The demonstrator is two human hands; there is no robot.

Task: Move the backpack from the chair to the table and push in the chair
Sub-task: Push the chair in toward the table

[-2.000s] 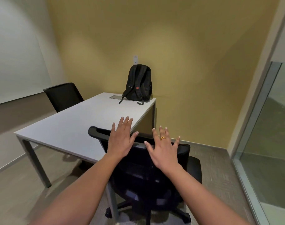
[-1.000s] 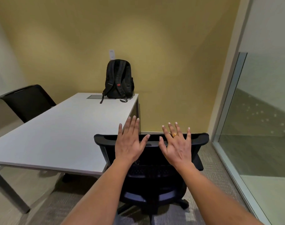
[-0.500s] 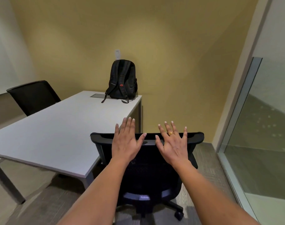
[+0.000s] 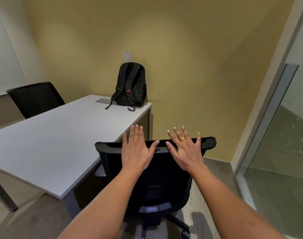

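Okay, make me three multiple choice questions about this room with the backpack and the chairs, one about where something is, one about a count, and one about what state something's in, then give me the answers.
1. Where is the backpack?
A. On the far end of the table, upright by the wall
B. On the seat of the near chair
C. On the floor

2. How many chairs are in view?
A. One
B. Two
C. Four

3. How are the hands placed?
A. Both gripping the backpack straps
B. Both flat and open against the top of the near chair's backrest
C. One on the table, one hanging down

Answers:
1 A, the backpack stands at the table's far corner.
2 B, the near chair and a far chair across the table.
3 B, the left hand and right hand show spread fingers on the backrest.
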